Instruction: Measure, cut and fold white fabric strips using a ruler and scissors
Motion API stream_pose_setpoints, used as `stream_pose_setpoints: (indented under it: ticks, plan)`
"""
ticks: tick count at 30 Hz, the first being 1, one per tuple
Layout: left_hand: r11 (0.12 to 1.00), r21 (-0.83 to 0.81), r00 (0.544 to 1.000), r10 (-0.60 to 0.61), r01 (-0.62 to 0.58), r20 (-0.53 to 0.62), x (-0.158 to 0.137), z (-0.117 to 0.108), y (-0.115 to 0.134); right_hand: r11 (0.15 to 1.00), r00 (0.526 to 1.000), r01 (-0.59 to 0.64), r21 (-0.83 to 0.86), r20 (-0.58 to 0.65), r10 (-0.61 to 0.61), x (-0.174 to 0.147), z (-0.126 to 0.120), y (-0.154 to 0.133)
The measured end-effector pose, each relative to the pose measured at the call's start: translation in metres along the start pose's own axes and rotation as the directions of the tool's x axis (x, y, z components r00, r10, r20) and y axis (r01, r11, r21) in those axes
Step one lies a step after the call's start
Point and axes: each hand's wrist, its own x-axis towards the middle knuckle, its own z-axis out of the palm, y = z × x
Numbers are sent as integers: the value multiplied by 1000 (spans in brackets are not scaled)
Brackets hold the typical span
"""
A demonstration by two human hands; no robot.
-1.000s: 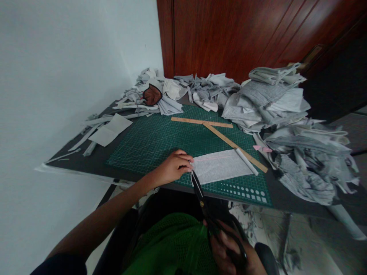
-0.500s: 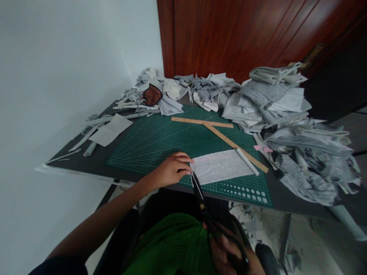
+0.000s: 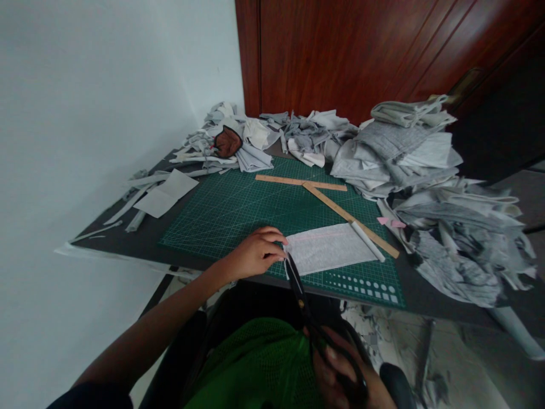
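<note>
A light grey piece of fabric (image 3: 327, 247) lies on the green cutting mat (image 3: 221, 210), its right end rolled or folded over. My left hand (image 3: 261, 250) pinches the left edge of this fabric between thumb and fingers. In my right hand (image 3: 340, 366) are black scissors (image 3: 301, 304), my fingers through the handle loops. Their blades point away from me and look closed, with the tips at the fabric's left edge just beside my left fingertips. Whether fabric sits between the blades I cannot tell.
Two wooden rulers (image 3: 332, 204) meet at an angle behind the fabric. Grey cloth stacks (image 3: 395, 147) rise at the right, with pink pieces (image 3: 398, 224) beside them. Scraps and a brown piece with dark edging (image 3: 227, 142) lie at the back left, near a pale sheet (image 3: 167, 193).
The scissor blades have come together from slightly apart, and the right hand's fingers have closed a little. My left hand keeps its place at the fabric's edge.
</note>
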Motion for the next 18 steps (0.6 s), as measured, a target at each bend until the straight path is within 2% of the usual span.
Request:
stream_pose_setpoints:
  ticks: [6, 18]
  plan:
    - [1000, 21, 1000, 3, -3, -12, -8, 3, 0, 1000, 991, -10, -24, -134, 6, -1, 17, -7]
    - [996, 49, 997, 75, -73, -32, -9, 4, 4, 997, 981, -23, -75, -191, 8, 2, 29, -5]
